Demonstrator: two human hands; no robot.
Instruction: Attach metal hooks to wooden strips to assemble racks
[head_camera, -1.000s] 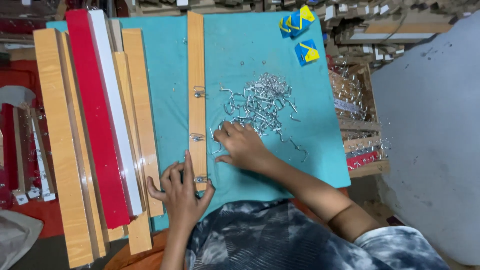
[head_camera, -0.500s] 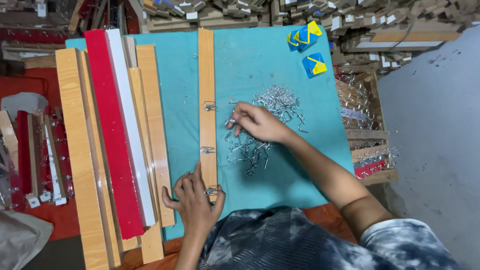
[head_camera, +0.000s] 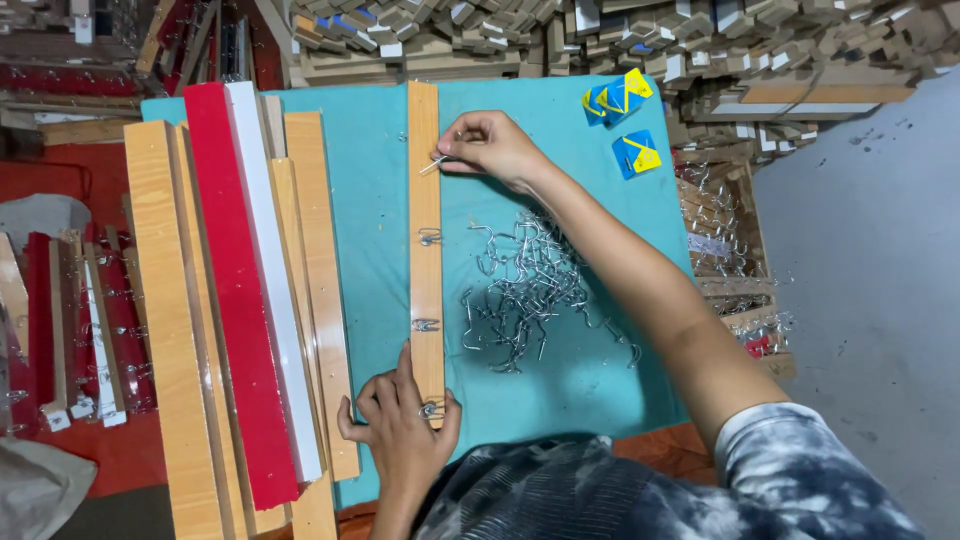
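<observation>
left hand (head_camera: 400, 430): bottom centre, fingers pressed flat on near end of wooden strip (head_camera: 425, 240), not closed round it
hook pile (head_camera: 530, 290): loose metal hooks, mid frame, right of strip
right hand (head_camera: 492, 145): upper centre, fingertips pinched on one metal hook (head_camera: 436, 163) at strip's far end
risk: strip may pivot, hook may slip or seat crooked

Hook (head_camera: 436, 163) mostly hidden by fingers (head_camera: 470, 150)
</observation>
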